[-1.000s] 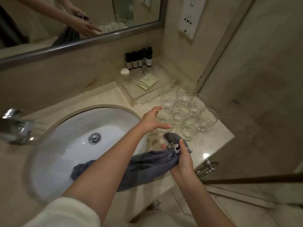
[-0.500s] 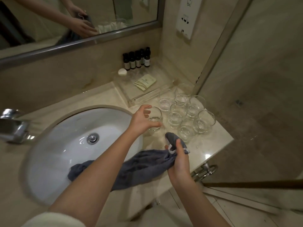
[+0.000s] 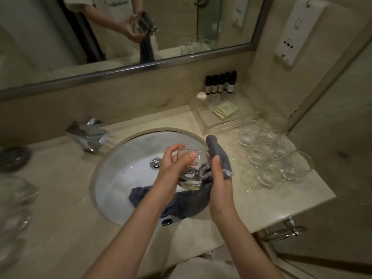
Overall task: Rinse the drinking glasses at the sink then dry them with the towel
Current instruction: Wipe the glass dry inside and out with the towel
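My left hand (image 3: 174,162) grips a clear drinking glass (image 3: 193,168) tilted over the white oval sink (image 3: 120,178). My right hand (image 3: 218,178) holds a grey towel (image 3: 218,152) against the glass's right side; one end sticks up above the rim, and the rest of the cloth trails down into the basin. Several more clear glasses (image 3: 271,156) stand clustered on the counter to the right of the sink.
A chrome faucet (image 3: 89,136) sits behind the sink at left. Blurred glassware (image 3: 16,198) stands on the left counter beside a dark dish (image 3: 13,158). A clear tray (image 3: 221,115) with a packet, dark toiletry bottles (image 3: 220,83) and a mirror (image 3: 128,31) line the back wall.
My left hand has picked one glass from the cluster and carried it left over the sink. My right hand has raised the towel to meet it. The view has swung left.
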Tool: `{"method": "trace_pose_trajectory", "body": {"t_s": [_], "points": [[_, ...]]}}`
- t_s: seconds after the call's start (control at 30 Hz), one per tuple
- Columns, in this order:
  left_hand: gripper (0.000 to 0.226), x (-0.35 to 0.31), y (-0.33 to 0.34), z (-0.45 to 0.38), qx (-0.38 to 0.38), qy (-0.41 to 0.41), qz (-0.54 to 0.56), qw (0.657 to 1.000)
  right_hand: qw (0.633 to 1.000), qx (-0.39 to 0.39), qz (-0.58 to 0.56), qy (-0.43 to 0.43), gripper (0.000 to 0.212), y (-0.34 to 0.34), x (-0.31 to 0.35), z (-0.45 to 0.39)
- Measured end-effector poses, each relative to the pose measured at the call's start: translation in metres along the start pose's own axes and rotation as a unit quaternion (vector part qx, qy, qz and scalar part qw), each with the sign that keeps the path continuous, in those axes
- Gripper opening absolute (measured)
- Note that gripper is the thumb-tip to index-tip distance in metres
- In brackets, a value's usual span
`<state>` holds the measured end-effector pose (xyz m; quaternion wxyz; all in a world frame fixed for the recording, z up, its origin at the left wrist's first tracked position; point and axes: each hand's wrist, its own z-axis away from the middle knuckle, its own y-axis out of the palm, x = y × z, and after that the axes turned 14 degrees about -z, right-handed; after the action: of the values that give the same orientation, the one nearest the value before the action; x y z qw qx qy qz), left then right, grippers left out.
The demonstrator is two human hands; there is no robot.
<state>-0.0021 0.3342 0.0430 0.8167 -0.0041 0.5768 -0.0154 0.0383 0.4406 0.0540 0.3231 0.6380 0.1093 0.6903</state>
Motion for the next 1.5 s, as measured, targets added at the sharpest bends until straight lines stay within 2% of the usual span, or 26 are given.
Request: {"method": "trace_pose_trajectory", "body": {"t_s": [0.07, 0.17, 0.23, 0.27, 0.37, 0.47, 0.57, 0.67, 0.73, 0.8, 0.87, 0.93, 1.0, 1.1, 1.17, 1.27, 1.33, 1.4, 1.5], "points": [[0.058, -0.002, 0.004, 0.016, -0.032, -0.016, 0.043, 0.998, 0.996, 0.063, 0.057, -0.029, 0.031, 0.017, -0.004, 0.009], [0.069, -0.012, 0.003, 0.034, -0.084, 0.011, 0.041, 0.996, 0.992, 0.073, 0.094, -0.045, 0.039, 0.033, -0.013, 0.021], [0.069, -0.023, -0.004, 0.040, -0.084, 0.036, 0.017, 0.996, 0.991, 0.084, 0.086, -0.064, 0.020, 0.041, -0.009, 0.025], [0.066, -0.027, -0.008, 0.042, -0.076, 0.044, 0.009, 0.996, 0.991, 0.096, 0.071, -0.061, 0.020, 0.045, -0.005, 0.027], [0.049, -0.036, -0.021, 0.043, -0.045, 0.049, 0.011, 0.998, 0.996, 0.087, 0.017, -0.020, 0.021, 0.053, 0.004, 0.025], [0.048, -0.038, -0.028, 0.045, -0.035, 0.045, 0.012, 0.998, 0.993, 0.050, -0.077, 0.071, 0.033, 0.050, 0.001, 0.020], [0.046, -0.040, -0.025, 0.047, -0.113, 0.080, -0.053, 0.989, 0.993, 0.036, -0.064, 0.088, 0.037, 0.051, 0.000, 0.023], [0.040, -0.040, -0.020, 0.053, -0.222, 0.118, -0.060, 0.966, 0.999, 0.047, 0.015, 0.006, 0.034, 0.060, 0.002, 0.028], [0.043, -0.037, -0.017, 0.060, -0.248, 0.134, -0.075, 0.957, 0.996, 0.051, 0.057, -0.041, 0.046, 0.066, 0.002, 0.031], [0.063, -0.034, -0.014, 0.066, -0.256, 0.141, -0.093, 0.952, 0.992, 0.065, 0.078, -0.068, 0.044, 0.069, 0.002, 0.030], [0.071, -0.034, -0.016, 0.067, -0.263, 0.139, -0.083, 0.951, 0.992, 0.085, 0.076, -0.050, 0.032, 0.070, 0.005, 0.026], [0.058, -0.038, -0.021, 0.063, -0.248, 0.126, -0.066, 0.958, 0.993, 0.106, 0.057, -0.011, 0.027, 0.069, 0.006, 0.024], [0.043, -0.044, -0.026, 0.059, -0.207, 0.111, -0.053, 0.971, 0.993, 0.106, 0.020, 0.045, 0.032, 0.066, 0.006, 0.017], [0.038, -0.046, -0.031, 0.057, -0.151, 0.088, -0.067, 0.982, 0.990, 0.081, -0.030, 0.111, 0.043, 0.064, 0.011, 0.009], [0.044, -0.048, -0.032, 0.057, -0.162, 0.073, -0.113, 0.978, 0.991, 0.094, -0.011, 0.096, 0.039, 0.065, 0.013, 0.013], [0.041, -0.045, -0.028, 0.061, -0.238, 0.074, -0.129, 0.960, 0.992, 0.104, 0.047, 0.047, 0.023, 0.068, 0.008, 0.023], [0.048, -0.041, -0.024, 0.068, -0.273, 0.099, -0.123, 0.949, 0.991, 0.104, 0.085, 0.020, 0.030, 0.072, 0.005, 0.028], [0.062, -0.037, -0.025, 0.070, -0.274, 0.125, -0.115, 0.947, 0.991, 0.105, 0.071, 0.046, 0.030, 0.075, 0.007, 0.028], [0.059, -0.038, -0.037, 0.062, -0.256, 0.142, -0.099, 0.951, 0.991, 0.087, 0.005, 0.106, 0.028, 0.074, 0.009, 0.019]]}}
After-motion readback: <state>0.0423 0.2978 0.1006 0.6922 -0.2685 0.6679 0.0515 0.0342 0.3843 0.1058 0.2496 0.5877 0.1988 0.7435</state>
